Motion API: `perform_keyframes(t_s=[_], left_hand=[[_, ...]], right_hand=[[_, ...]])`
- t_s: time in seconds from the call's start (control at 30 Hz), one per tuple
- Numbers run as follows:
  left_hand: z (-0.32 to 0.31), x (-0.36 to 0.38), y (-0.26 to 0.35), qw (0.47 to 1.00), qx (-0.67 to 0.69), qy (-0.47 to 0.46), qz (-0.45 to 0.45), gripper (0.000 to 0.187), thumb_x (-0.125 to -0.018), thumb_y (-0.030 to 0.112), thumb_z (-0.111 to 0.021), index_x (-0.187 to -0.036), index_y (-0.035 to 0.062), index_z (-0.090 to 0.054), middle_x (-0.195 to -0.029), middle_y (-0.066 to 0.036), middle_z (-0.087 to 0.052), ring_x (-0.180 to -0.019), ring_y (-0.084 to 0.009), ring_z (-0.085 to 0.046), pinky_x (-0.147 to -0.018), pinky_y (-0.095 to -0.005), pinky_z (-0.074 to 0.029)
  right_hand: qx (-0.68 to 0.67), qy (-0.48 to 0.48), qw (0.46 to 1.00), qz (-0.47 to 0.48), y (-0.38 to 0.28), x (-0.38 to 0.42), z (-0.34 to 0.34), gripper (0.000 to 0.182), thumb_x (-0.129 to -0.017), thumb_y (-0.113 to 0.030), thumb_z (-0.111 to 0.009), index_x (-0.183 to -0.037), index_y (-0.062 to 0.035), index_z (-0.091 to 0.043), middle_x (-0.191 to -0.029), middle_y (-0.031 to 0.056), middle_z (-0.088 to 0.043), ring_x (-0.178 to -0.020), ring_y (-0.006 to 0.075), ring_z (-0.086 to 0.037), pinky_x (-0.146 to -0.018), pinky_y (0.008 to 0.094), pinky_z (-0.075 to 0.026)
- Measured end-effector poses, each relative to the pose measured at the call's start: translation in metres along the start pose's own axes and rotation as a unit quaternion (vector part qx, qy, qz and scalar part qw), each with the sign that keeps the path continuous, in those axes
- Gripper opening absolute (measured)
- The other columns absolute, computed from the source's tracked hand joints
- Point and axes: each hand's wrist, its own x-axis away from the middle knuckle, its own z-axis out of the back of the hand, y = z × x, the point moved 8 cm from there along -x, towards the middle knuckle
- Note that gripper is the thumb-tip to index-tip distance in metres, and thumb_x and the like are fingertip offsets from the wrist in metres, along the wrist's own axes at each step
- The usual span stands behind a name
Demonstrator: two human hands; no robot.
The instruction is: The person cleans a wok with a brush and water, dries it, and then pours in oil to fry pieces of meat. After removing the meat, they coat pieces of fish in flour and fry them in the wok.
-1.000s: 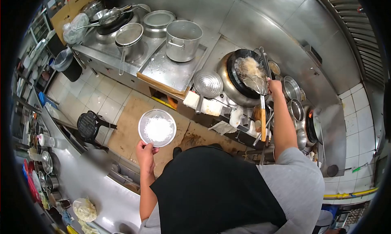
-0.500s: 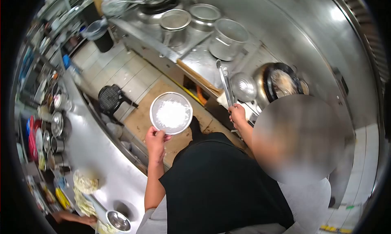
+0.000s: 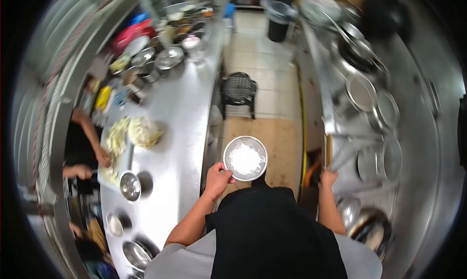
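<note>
My left hand (image 3: 220,182) is closed on the near left rim of a round white-rimmed bowl (image 3: 226,173), held above the floor in front of my black apron. Inside lies a bright white heap (image 3: 245,158); what it is, I cannot make out. Over the edge of the right-hand counter, my right hand (image 3: 328,178) is closed around the end of long metal tongs (image 3: 346,151), which are blurred and point forward and right. A tall metal pot (image 3: 372,165) stands just beyond them. Closer to me are a metal ladle (image 3: 349,210) and a dark wok (image 3: 384,235).
Another person's hand (image 3: 103,157) touches cut cabbage (image 3: 118,135) on the left steel counter (image 3: 170,133). Metal bowls (image 3: 130,185) stand nearby. A black stool (image 3: 239,88) and a bin (image 3: 278,30) occupy the aisle. Strainers (image 3: 361,92) and pans line the right counter.
My view has turned to face along the aisle. The left hand still holds the bowl. The right hand keeps the tongs, which now lie further from the ladle and wok.
</note>
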Motion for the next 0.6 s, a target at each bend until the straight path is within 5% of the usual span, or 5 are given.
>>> perform_keyframes(t_s=[0.07,0.1,0.23,0.3,0.6], left_hand=[[0.007,-0.002,0.020,0.998,0.032,0.046,-0.015,0.014,-0.088,-0.007,-0.062,-0.083,0.0016,-0.052,-0.084,-0.013,-0.067,-0.067,-0.0194,-0.070,-0.059,-0.0304,-0.062],[0.010,-0.002,0.027,0.997,0.041,0.066,-0.018,0.014,-0.088,-0.007,-0.062,-0.083,0.0016,-0.052,-0.084,-0.013,-0.067,-0.067,-0.0194,-0.070,-0.059,-0.0304,-0.062],[0.024,-0.003,0.042,0.987,0.082,0.135,-0.028,0.013,-0.089,-0.006,-0.062,-0.084,0.0008,-0.053,-0.087,-0.013,-0.066,-0.068,-0.0201,-0.070,-0.061,-0.0309,-0.062],[0.036,0.010,0.038,0.976,0.113,0.184,-0.036,0.007,-0.090,-0.005,-0.062,-0.088,-0.0008,-0.056,-0.086,-0.012,-0.065,-0.070,-0.0204,-0.071,-0.063,-0.0305,-0.063],[0.076,0.066,-0.040,0.922,0.266,0.278,0.033,0.007,-0.092,-0.002,-0.053,-0.098,0.0005,-0.055,-0.089,-0.012,-0.064,-0.070,-0.0213,-0.067,-0.065,-0.0305,-0.062]], right_hand=[[0.279,0.102,0.947,0.125,-0.117,0.063,-0.040,0.086,-0.082,-0.041,-0.077,-0.148,-0.0006,-0.039,-0.101,0.0169,-0.066,-0.087,0.0324,-0.068,-0.075,0.0481,-0.056],[0.537,0.180,0.822,-0.063,-0.188,0.157,-0.101,0.099,-0.080,-0.017,-0.084,-0.157,0.0030,-0.025,-0.148,0.0295,-0.046,-0.133,0.0424,-0.050,-0.111,0.0498,-0.043],[0.595,0.131,0.781,0.140,-0.227,0.180,-0.170,0.106,-0.079,-0.018,-0.084,-0.161,0.0023,-0.019,-0.158,0.0297,-0.032,-0.143,0.0474,-0.037,-0.116,0.0550,-0.035],[0.518,-0.054,0.748,0.411,-0.231,0.194,-0.224,0.108,-0.076,-0.018,-0.083,-0.162,-0.0026,-0.018,-0.157,0.0294,-0.031,-0.147,0.0455,-0.030,-0.118,0.0514,-0.033],[0.354,-0.390,0.729,0.437,-0.221,0.281,-0.403,0.093,-0.078,-0.009,-0.074,-0.158,-0.0005,-0.027,-0.144,0.0255,-0.045,-0.130,0.0402,-0.048,-0.113,0.0477,-0.036]])
